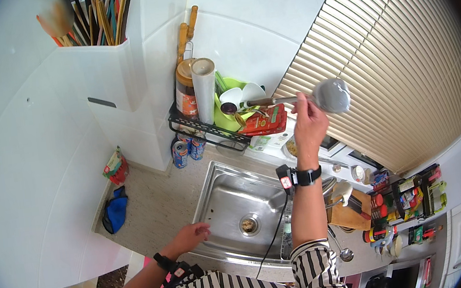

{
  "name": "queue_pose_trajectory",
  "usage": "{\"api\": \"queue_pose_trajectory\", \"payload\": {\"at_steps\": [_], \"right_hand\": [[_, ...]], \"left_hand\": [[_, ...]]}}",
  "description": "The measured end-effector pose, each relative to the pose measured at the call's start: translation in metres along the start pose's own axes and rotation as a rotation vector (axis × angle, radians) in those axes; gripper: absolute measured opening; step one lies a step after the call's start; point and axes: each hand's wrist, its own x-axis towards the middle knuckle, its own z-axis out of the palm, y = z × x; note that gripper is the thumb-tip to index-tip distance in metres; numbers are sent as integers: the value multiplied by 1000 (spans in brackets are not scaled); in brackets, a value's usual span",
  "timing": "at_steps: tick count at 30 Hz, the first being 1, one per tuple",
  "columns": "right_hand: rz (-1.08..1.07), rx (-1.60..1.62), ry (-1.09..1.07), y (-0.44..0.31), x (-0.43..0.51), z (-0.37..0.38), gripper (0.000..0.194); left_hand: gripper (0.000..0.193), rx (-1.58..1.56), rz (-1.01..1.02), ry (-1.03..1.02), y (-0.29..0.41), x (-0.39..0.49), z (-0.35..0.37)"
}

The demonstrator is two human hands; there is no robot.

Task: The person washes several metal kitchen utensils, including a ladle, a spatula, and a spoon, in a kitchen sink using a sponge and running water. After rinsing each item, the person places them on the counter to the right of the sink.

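My right hand (pixel 311 123) is raised in front of the window blind and grips a metal ladle (pixel 331 96) by its neck. The ladle's round bowl points right; its dark handle points left, over a lime-green container (pixel 228 122) of utensils on a black rack. My left hand (pixel 192 237) hangs at the near left edge of the stainless steel sink (pixel 237 195), fingers loosely curled, nothing seen in it. Food scraps lie in the sink drain (pixel 250 225).
Drink cans (pixel 180 153) stand left of the black rack (pixel 211 129). A blue cloth item (pixel 115 210) lies at the counter's left. A knife block (pixel 361 210), another ladle (pixel 346 254) and condiment bottles (pixel 381 233) are at right. A black cable (pixel 276 233) crosses the sink.
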Motion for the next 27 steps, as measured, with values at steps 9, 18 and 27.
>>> {"api": "queue_pose_trajectory", "payload": {"at_steps": [9,18,27], "right_hand": [[-19,-19,-290,6,7,51,26],[-5,-62,-376,6,12,56,29],[-85,-194,-456,30,18,54,33]], "left_hand": [[31,-168,-110,21,-19,-11,-9],[31,-185,-138,20,-7,-7,-3],[30,-183,-117,-16,-9,1,5]]}}
